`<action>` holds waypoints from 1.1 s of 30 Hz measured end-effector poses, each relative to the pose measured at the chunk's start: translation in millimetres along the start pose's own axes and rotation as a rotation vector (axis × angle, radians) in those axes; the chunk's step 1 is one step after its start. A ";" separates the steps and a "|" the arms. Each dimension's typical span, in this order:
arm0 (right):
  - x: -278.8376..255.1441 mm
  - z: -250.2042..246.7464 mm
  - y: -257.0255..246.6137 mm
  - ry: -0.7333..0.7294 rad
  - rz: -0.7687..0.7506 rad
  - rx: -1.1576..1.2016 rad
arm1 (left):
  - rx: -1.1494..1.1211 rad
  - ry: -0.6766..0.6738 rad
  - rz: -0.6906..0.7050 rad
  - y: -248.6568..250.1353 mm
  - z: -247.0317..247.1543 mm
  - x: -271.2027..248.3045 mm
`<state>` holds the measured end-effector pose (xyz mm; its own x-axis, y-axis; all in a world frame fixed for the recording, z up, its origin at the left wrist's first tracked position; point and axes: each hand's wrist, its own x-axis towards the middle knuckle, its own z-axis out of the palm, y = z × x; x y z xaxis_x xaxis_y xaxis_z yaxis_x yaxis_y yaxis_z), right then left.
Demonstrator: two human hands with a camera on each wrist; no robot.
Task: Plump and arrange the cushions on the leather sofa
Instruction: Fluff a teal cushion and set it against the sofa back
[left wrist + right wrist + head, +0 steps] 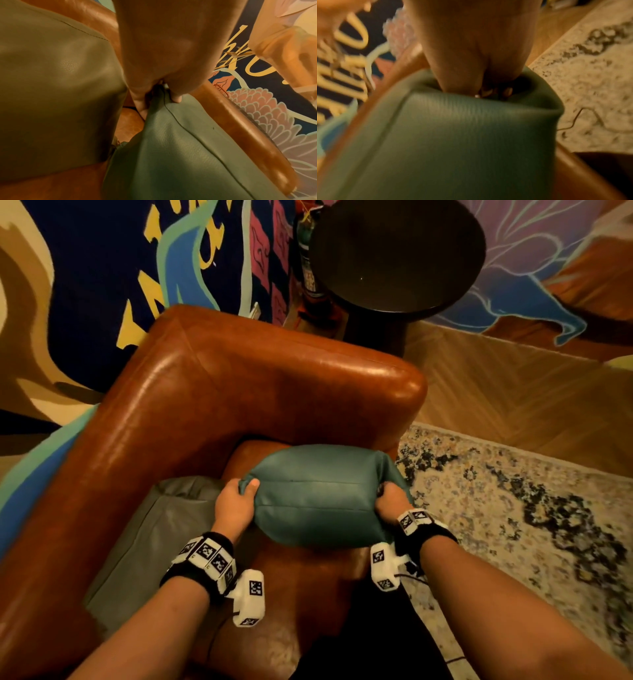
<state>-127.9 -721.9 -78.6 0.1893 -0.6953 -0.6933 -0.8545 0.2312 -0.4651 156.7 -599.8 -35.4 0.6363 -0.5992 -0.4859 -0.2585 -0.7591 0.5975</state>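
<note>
A teal leather cushion [318,494] bulges between my two hands above the seat of the brown leather sofa [239,385]. My left hand [236,501] grips its left end, thumb on top and fingers curled under. My right hand [390,501] grips the right end, fingers dug into the leather. In the left wrist view the left hand [161,94] pinches the corner of the teal cushion [180,155]. In the blurred right wrist view the right hand [488,83] presses into the teal cushion [462,135]. A grey-green cushion [154,535] leans in the sofa's left corner, beside my left hand.
A round dark side table [397,254] stands beyond the sofa arm. A patterned rug [513,501] covers the wooden floor to the right. A painted mural wall [102,268] runs behind the sofa. The grey-green cushion [56,88] fills the left of the left wrist view.
</note>
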 end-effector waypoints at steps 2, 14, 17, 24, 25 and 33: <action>-15.2 -19.5 -0.2 0.003 0.000 0.396 | -0.027 0.032 -0.020 2.9 -8.1 2.6; -67.2 -66.8 21.1 0.357 -0.160 0.622 | -0.023 0.081 -0.010 8.7 -17.3 20.0; -66.2 -77.2 25.8 0.525 -0.157 0.501 | -0.060 0.090 0.015 9.1 -13.9 13.4; -79.2 -12.4 -64.8 0.689 -0.449 0.165 | -0.091 0.064 0.158 36.0 27.1 -25.6; -81.0 11.8 -84.0 0.478 -0.589 0.201 | -0.067 0.050 0.196 36.5 35.1 -31.5; -28.2 46.2 -28.1 0.528 -0.503 -0.528 | -0.042 0.080 0.213 29.3 7.1 -28.2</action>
<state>-86.9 -677.3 -71.4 0.4656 -0.8820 -0.0726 -0.8663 -0.4374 -0.2413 126.0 -607.0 -8.7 0.6267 -0.7212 -0.2950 -0.3638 -0.6056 0.7077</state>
